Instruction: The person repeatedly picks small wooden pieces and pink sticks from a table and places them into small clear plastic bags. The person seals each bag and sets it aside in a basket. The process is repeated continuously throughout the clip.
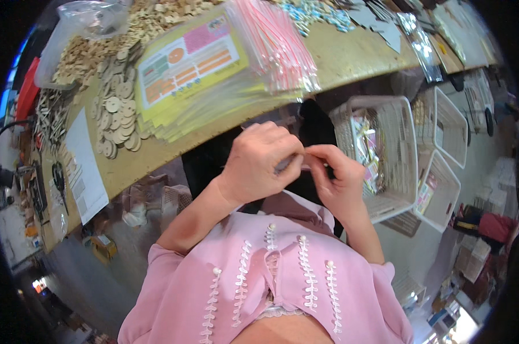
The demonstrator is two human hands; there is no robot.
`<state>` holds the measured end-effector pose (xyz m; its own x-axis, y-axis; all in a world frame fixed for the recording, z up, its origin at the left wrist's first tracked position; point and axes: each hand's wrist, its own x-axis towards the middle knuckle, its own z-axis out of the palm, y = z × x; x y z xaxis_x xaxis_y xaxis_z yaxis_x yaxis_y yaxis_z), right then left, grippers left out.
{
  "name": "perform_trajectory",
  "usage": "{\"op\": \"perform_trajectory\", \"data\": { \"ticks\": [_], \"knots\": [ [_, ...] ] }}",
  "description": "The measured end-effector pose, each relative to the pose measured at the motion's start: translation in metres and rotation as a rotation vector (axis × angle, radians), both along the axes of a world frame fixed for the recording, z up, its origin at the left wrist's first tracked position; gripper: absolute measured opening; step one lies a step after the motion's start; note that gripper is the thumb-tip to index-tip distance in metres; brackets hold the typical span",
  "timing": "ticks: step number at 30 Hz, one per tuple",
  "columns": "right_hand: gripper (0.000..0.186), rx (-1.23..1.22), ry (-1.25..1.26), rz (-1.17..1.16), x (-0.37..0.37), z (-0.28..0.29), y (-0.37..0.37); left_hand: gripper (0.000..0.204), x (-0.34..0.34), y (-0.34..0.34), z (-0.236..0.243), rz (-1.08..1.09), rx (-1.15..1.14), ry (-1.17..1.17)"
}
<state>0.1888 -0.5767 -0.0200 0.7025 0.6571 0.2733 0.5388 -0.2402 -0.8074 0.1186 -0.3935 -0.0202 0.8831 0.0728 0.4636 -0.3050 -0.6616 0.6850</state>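
Observation:
My left hand (259,163) and my right hand (337,178) meet in front of my chest, below the table's edge. Both pinch a small clear plastic bag (288,164) between thumb and fingers; most of the bag is hidden by the fingers, and I cannot tell what is in it. On the wooden table (351,54) above the hands lie a stack of clear zip bags with red strips (274,43) and a pile of yellow printed cards in sleeves (190,63).
Round wooden discs (116,112) and small wooden pieces (93,49) cover the table's left part, beside a white paper sheet (87,166). White plastic baskets (385,152) with packed items stand on the floor at right. A pink blouse fills the lower view.

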Motion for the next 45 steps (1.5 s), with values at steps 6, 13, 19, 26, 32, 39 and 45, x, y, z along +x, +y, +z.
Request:
{"op": "perform_trajectory", "data": {
  "ticks": [6, 13, 19, 26, 32, 39, 45],
  "knots": [
    [0.012, 0.212, 0.363, -0.276, 0.053, -0.004, -0.062, 0.014, 0.004, 0.020, 0.010, -0.016, 0.125, -0.004],
    [0.015, 0.223, 0.143, -0.720, 0.100, -0.041, -0.202, 0.043, 0.037, 0.077, 0.018, 0.482, 0.439, -0.188],
    [0.023, -0.096, -0.143, -0.812, 0.084, -0.051, -0.204, 0.033, 0.041, 0.088, 0.003, 0.539, 0.371, -0.045],
    [0.015, -0.179, -0.015, -0.357, 0.046, -0.051, -0.077, 0.021, 0.039, 0.091, -0.005, 0.580, 0.250, -0.137],
    [0.017, 0.120, 0.377, -0.010, 0.028, -0.017, 0.016, 0.026, 0.019, 0.076, 0.012, 0.461, 0.332, -0.365],
    [0.019, 0.078, 0.788, 0.210, 0.044, -0.006, 0.056, 0.037, -0.036, 0.028, -0.011, 0.226, 0.279, -0.292],
    [0.013, -0.043, 1.065, 0.213, 0.019, -0.052, 0.012, 0.040, -0.064, 0.024, -0.054, 0.076, -0.039, 0.006]
  ]
}}
